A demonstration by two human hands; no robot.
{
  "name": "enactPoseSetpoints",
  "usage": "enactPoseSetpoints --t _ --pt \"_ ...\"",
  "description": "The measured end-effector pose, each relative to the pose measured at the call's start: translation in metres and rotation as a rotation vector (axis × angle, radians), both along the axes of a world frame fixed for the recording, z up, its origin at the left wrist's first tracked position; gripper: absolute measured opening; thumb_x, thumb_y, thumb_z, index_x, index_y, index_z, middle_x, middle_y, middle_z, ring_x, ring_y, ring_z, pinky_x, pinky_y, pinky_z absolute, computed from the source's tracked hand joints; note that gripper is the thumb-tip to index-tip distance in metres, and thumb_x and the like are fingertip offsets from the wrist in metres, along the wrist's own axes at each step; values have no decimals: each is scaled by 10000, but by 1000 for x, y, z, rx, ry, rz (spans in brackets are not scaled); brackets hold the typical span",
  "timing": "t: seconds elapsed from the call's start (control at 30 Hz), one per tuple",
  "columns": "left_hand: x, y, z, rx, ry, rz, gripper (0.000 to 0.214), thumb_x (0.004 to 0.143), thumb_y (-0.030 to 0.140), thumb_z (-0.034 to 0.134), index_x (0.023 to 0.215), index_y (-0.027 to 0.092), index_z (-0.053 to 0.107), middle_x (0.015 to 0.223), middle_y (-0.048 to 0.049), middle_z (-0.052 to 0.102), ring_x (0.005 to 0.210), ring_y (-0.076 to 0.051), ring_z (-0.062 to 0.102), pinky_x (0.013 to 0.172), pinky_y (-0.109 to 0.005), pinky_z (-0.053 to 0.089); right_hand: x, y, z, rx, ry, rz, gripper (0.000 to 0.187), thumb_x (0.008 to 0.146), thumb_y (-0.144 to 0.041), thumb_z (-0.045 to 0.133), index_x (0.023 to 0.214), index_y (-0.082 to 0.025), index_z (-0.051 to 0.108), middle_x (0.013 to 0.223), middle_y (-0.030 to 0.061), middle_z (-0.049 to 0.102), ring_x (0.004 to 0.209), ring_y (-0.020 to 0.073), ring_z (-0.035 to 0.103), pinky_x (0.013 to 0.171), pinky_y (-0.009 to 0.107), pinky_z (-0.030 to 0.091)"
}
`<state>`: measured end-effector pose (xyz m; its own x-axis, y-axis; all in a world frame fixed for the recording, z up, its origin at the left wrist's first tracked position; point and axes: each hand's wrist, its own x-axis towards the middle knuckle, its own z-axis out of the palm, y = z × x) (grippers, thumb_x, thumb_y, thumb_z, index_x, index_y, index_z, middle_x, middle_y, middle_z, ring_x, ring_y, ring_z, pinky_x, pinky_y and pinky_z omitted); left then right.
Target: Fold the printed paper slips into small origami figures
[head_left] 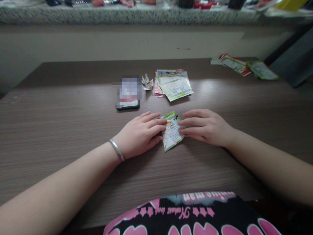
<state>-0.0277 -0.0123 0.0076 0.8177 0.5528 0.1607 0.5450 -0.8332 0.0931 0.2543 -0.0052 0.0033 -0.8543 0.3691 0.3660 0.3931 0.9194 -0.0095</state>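
Observation:
A folded paper leaflet [173, 134], white and green with small print, lies on the brown table in front of me, its lower end tapering to a point. From the left, my left hand [144, 132] rests flat with fingertips on the leaflet's left edge; a silver bangle circles that wrist. On the opposite side, my right hand [207, 127] is stretched out, its fingertips touching the leaflet's right edge. Neither hand wraps around the paper. Both thumbs lie low beside it.
Beyond my hands are a phone [128, 94] with a blurred screen, a small folded paper piece [147, 83] with upright points, and a stack of leaflets [174, 84]. More leaflets [237, 65] lie at the far right. A granite ledge [146, 14] holding assorted items runs along the back.

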Motion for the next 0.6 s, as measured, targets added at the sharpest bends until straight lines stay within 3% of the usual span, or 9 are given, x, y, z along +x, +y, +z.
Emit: enactPoseSetpoints --t 0.13,0.23,0.4,0.6 --pt "1 -1 -1 40 48 45 432 937 377 473 1329 203 527 1433 -95 480 1308 -297 453 1096 -526 365 -2 -2 1 -1 -44 12 187 911 -276 572 1046 -232 694 1117 11 706 1116 211 569 939 364 463" --pt "0 0 -1 66 59 2 442 938 375 473 1356 232 498 1471 -95 428 1305 -293 454 1087 -507 378 -5 -4 3 47 -83 -6 193 929 -300 542 1035 -239 691 1005 13 723 966 180 606 849 331 461" --pt "0 1 2 91 43 -161 304 946 307 470 1219 245 591 1308 -43 591 1226 -223 526 1091 -464 381 -6 -8 5 143 -119 -45 209 939 -316 511 942 -228 700 791 15 688 789 150 582 738 299 411" --pt "2 1 1 119 7 -184 274 944 290 475 1170 225 617 1154 -37 663 1104 -208 593 1027 -419 446 -7 -9 4 222 -134 -65 266 934 -326 493 782 -207 677 673 -3 618 677 143 542 661 295 373"
